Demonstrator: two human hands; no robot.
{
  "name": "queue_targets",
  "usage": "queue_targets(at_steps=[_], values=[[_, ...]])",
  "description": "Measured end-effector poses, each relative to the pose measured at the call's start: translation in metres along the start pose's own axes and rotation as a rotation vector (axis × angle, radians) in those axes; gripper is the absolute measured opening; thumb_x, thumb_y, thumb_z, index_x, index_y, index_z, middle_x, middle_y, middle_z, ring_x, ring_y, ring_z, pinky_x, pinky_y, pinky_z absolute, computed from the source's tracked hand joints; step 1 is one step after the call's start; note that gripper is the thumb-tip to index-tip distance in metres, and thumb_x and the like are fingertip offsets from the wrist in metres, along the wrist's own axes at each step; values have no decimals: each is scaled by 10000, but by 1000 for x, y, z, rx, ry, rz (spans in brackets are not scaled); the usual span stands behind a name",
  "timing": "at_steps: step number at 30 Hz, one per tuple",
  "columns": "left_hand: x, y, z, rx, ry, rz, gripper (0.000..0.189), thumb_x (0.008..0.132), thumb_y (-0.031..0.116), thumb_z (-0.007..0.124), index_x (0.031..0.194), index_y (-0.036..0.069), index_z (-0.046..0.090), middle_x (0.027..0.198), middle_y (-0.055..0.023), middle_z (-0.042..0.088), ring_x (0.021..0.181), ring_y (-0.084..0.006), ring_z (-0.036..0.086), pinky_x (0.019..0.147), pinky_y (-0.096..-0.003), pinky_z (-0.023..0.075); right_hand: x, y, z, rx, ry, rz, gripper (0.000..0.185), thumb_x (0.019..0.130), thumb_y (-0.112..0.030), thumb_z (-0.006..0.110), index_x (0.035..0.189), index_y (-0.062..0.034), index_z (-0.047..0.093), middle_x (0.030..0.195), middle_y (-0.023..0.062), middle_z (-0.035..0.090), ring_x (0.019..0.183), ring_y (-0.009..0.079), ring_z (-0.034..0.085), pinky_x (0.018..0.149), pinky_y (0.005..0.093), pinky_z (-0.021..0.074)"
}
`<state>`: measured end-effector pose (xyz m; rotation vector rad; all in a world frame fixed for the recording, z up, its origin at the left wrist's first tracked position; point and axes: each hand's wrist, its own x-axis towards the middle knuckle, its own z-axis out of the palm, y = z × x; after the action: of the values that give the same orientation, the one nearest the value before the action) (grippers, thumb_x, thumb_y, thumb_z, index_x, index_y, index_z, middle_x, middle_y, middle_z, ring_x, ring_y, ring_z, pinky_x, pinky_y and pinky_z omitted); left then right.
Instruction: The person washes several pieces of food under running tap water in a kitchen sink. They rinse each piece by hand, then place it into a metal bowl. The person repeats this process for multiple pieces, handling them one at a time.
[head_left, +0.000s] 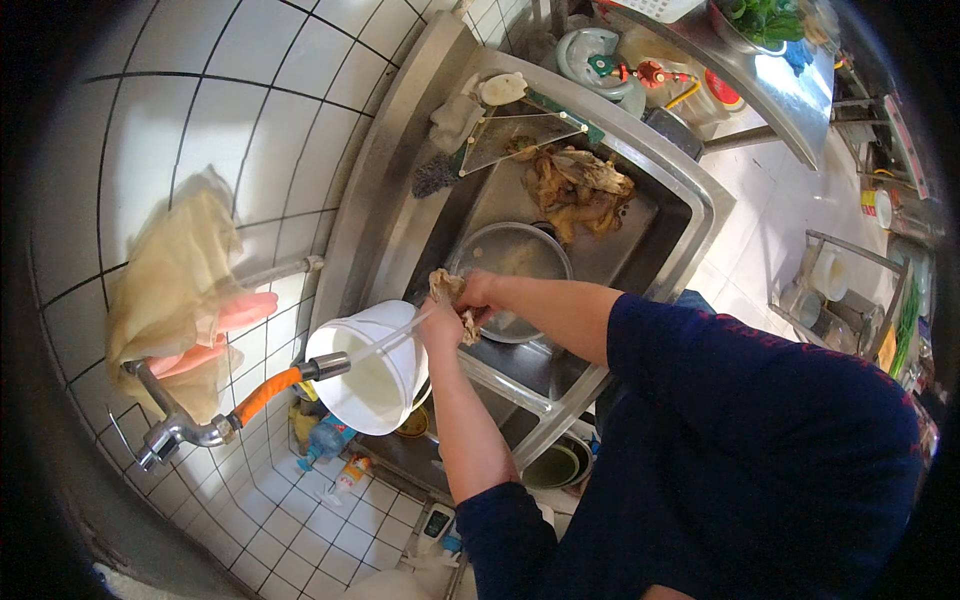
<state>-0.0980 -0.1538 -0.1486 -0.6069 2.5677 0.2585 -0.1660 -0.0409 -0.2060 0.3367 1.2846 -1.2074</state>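
Both hands grip a brownish piece of meat (447, 286), perhaps poultry, beside a round metal pan. My left hand (441, 327) holds it from the faucet side, and my right hand (480, 294) from the other. A stream of water runs from the faucet's nozzle (330, 366), on an orange sleeve, towards my left hand. Below the hands the round pan (517, 247) stands in the steel sink (637, 255). More brown meat pieces (577, 187) lie in the sink beyond the pan. A white plastic bucket (367, 375) is under the nozzle.
A wire-mesh strainer (510, 142) and a dark scouring pad (433, 178) lie at the sink's far left. Cloth and pink gloves (247, 309) hang by the tiled wall. Bottles (326, 437) stand below the bucket. A gas cylinder (592, 64) is beyond the sink, near a metal table (780, 90).
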Motion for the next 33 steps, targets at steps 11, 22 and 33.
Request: queue_targets(at_steps=[11, 22, 33], values=[[-17, 12, -6, -264, -111, -79, 396, 904, 237, 628, 1213, -5, 681, 1167, -293, 697, 1126, -476, 644, 999, -515, 493, 12, 4, -40, -420, 107, -435, 320, 784, -198, 822, 999, 23, 736, 1001, 186, 754, 795, 313, 768, 601, 436, 640], [-10, 9, -3, -346, -183, -101, 363, 959, 284, 605, 1193, 21, 694, 1160, -288, 696, 1139, -469, 637, 972, -520, 493, 4, 0, -60, -499, 206, -607, 299, 913, -248, 686, 1095, -15, 726, 964, 221, 737, 776, 338, 746, 618, 411, 600], [-11, 10, 0, -372, -219, -24, 470, 1075, 345, 449, 1180, -63, 658, 1191, -351, 652, 1149, -514, 600, 991, -520, 468, -5, -18, -51, -1033, 4, -645, 655, 642, -380, 900, 1168, -85, 645, 1079, 189, 726, 974, 380, 705, 855, 474, 572]])
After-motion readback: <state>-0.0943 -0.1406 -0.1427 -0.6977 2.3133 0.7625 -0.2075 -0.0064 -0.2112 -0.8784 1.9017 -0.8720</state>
